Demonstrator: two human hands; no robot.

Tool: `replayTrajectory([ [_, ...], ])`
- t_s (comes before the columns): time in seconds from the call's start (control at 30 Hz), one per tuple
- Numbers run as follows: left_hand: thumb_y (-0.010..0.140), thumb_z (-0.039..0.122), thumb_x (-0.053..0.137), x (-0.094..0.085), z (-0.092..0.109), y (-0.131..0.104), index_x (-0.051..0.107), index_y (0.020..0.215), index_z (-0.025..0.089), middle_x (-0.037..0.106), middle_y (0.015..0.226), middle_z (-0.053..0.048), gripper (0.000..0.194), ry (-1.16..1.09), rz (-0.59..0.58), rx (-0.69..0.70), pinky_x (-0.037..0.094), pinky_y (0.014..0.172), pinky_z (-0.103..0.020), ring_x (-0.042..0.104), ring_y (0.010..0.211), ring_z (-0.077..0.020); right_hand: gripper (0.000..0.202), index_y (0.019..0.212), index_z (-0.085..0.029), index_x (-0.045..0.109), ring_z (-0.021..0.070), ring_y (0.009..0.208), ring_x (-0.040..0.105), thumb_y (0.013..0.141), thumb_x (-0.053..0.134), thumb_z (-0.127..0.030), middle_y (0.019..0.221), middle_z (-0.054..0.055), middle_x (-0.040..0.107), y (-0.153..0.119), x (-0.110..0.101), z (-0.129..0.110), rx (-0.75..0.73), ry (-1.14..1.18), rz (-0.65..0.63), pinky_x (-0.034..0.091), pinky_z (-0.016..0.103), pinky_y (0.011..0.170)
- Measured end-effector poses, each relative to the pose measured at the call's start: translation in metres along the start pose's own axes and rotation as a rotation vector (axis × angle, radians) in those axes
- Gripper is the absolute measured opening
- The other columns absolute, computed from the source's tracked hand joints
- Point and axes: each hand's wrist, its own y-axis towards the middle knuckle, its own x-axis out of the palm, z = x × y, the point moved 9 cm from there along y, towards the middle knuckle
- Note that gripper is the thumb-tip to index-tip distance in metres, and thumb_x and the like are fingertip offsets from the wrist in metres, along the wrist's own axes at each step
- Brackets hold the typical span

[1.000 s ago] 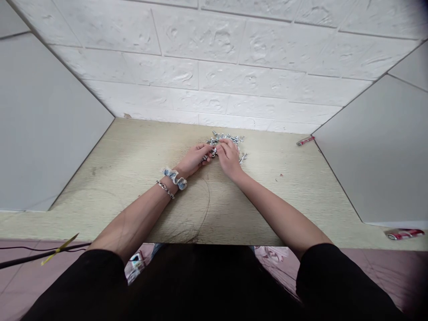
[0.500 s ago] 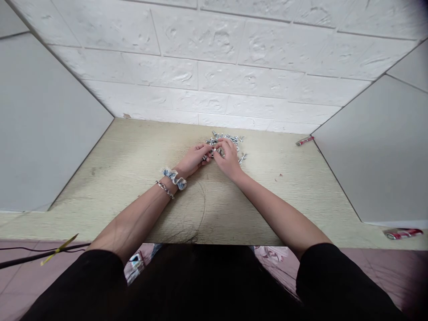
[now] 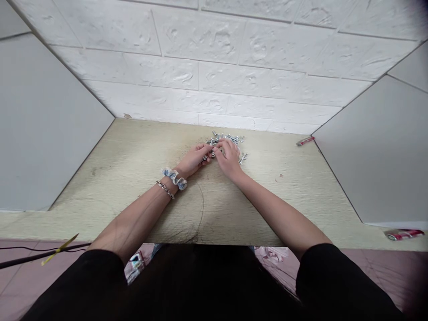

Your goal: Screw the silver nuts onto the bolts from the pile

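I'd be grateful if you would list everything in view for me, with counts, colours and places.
Bolts and nuts: many, silver, heaped around the hands
Table: one, pale, beneath them
Wall: one, white, behind
Panels: two, grey, left and right
Cylinders: two, red and silver, far right and near-right edge
Cables: at least two, black, lower left
Tie: one, yellow, around a cable
Floor: one, pink, below; items there unclear
Scrunchie: one, blue and white, left wrist
Bracelet: one, silver, below scrunchie
Sleeves: two, black, upper arms
Left hand: one, bare, holding metal hardware
Right hand: one, bare, fingertips meeting the left's
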Motion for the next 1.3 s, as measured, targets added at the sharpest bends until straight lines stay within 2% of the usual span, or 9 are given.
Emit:
replayTrajectory([
  [0.13, 0.08, 0.028, 0.062, 0.0, 0.0, 0.0, 0.057, 0.071, 0.012, 0.05, 0.057, 0.003, 0.019, -0.007, -0.001, 0.001, 0.025, 0.043, -0.017, 0.042, 0.047, -0.003, 0.04, 0.079, -0.023, 0.062, 0.0247, 0.116, 0.045, 0.092, 0.034, -0.049, 0.118, 0.006, 0.057, 0.001, 0.003, 0.004, 0.019, -0.044, -0.017, 0.023, 0.049, 0.106],
  [0.3, 0.079, 0.028, 0.063, 0.0, -0.001, -0.001, 0.057, 0.072, 0.012, 0.051, 0.057, 0.003, 0.018, -0.007, 0.006, -0.002, 0.026, 0.044, -0.017, 0.043, 0.048, -0.0035, 0.046, 0.078, -0.022, 0.065, 0.0248, 0.115, 0.045, 0.094, 0.032, -0.049, 0.116, 0.006, 0.058, 0.001, 0.004, 0.004, 0.009, -0.065, -0.021, 0.025, 0.049, 0.105],
  [0.4, 0.079, 0.028, 0.063, -0.002, -0.001, 0.0, 0.057, 0.072, 0.013, 0.051, 0.058, 0.003, 0.019, -0.01, 0.018, -0.006, 0.026, 0.044, -0.017, 0.043, 0.048, -0.0034, 0.041, 0.077, -0.022, 0.065, 0.0242, 0.114, 0.046, 0.093, 0.035, -0.046, 0.115, 0.006, 0.058, 0.001, 0.003, 0.003, 0.008, -0.058, -0.017, 0.026, 0.049, 0.105],
  [0.57, 0.079, 0.028, 0.063, -0.002, -0.001, 0.001, 0.058, 0.071, 0.012, 0.05, 0.058, 0.003, 0.018, -0.005, 0.008, 0.008, 0.026, 0.043, -0.017, 0.043, 0.048, -0.0034, 0.018, 0.078, -0.023, 0.059, 0.0242, 0.116, 0.046, 0.085, 0.048, -0.035, 0.117, 0.006, 0.058, 0.001, 0.001, 0.0, 0.002, -0.016, -0.007, 0.028, 0.048, 0.105],
  [0.7, 0.079, 0.026, 0.063, -0.001, -0.001, 0.0, 0.058, 0.07, 0.012, 0.05, 0.058, 0.003, 0.017, -0.004, 0.004, 0.007, 0.027, 0.044, -0.017, 0.043, 0.048, -0.0036, 0.005, 0.08, -0.023, 0.055, 0.0242, 0.117, 0.046, 0.079, 0.051, -0.026, 0.116, 0.007, 0.057, 0.0, 0.0, -0.005, -0.03, 0.018, -0.008, 0.028, 0.048, 0.105],
  [0.8, 0.08, 0.026, 0.062, -0.001, -0.001, 0.0, 0.056, 0.069, 0.013, 0.05, 0.058, 0.003, 0.018, -0.004, 0.003, 0.01, 0.028, 0.044, -0.017, 0.043, 0.049, -0.0039, 0.006, 0.082, -0.024, 0.053, 0.0243, 0.117, 0.046, 0.076, 0.051, -0.024, 0.115, 0.007, 0.057, -0.001, -0.002, -0.009, -0.068, 0.037, -0.001, 0.029, 0.048, 0.105],
  [1.0, 0.081, 0.028, 0.062, -0.003, -0.001, 0.002, 0.055, 0.069, 0.013, 0.049, 0.058, 0.003, 0.02, 0.017, 0.014, 0.004, 0.027, 0.043, -0.017, 0.042, 0.047, -0.0038, 0.02, 0.089, -0.024, 0.052, 0.0232, 0.117, 0.046, 0.071, 0.048, -0.016, 0.116, 0.006, 0.057, -0.002, -0.004, -0.015, -0.128, 0.05, 0.02, 0.029, 0.047, 0.105],
  [1.17, 0.081, 0.026, 0.061, -0.001, 0.0, 0.001, 0.057, 0.071, 0.012, 0.049, 0.058, 0.003, 0.018, 0.008, 0.007, 0.005, 0.027, 0.043, -0.016, 0.042, 0.047, -0.0032, 0.015, 0.094, -0.024, 0.053, 0.0237, 0.117, 0.046, 0.08, 0.049, -0.031, 0.118, 0.006, 0.057, -0.002, -0.006, -0.004, -0.041, 0.017, 0.052, 0.027, 0.049, 0.105],
  [1.3, 0.08, 0.027, 0.062, 0.0, -0.001, 0.0, 0.057, 0.072, 0.012, 0.05, 0.059, 0.002, 0.018, -0.017, -0.016, 0.003, 0.027, 0.043, -0.016, 0.043, 0.048, -0.003, 0.024, 0.088, -0.024, 0.058, 0.0254, 0.123, 0.041, 0.086, 0.047, -0.046, 0.125, 0.006, 0.053, -0.001, -0.005, 0.002, 0.007, -0.063, 0.052, 0.019, 0.054, 0.109],
])
